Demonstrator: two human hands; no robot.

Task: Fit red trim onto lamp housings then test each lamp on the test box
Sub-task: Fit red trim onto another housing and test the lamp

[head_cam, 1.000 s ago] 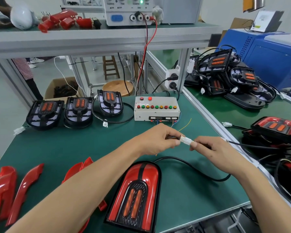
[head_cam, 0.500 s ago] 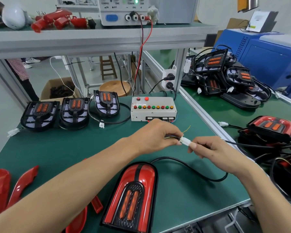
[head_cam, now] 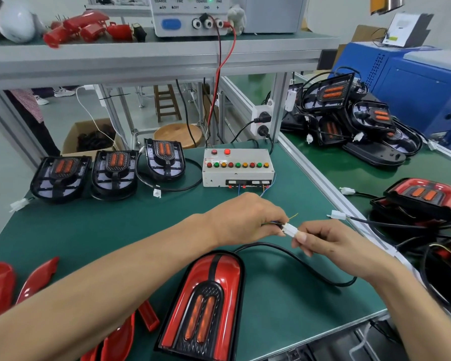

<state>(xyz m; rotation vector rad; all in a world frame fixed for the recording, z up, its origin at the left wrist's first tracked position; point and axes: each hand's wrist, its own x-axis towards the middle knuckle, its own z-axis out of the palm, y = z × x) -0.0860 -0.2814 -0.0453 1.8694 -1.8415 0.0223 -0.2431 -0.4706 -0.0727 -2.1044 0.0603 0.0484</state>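
Item before me: glossy red-trimmed black lamp housing [head_cam: 206,303] with two orange lenses, lying at the near edge of the green-matted desk [head_cam: 89,230], its black cable [head_cam: 297,259] ending in the white plastic connector [head_cam: 290,228] pinched between my left hand [head_cam: 245,220] and right hand [head_cam: 331,243].

1. Desk [head_cam: 89,230]: dark green mat.
2. Lamp [head_cam: 206,303] at the near edge: glossy red trim, black mesh-patterned centre, two orange bars.
3. Test box [head_cam: 237,165]: off-white, with red, green and orange buttons.
4. Connector [head_cam: 290,228]: white.
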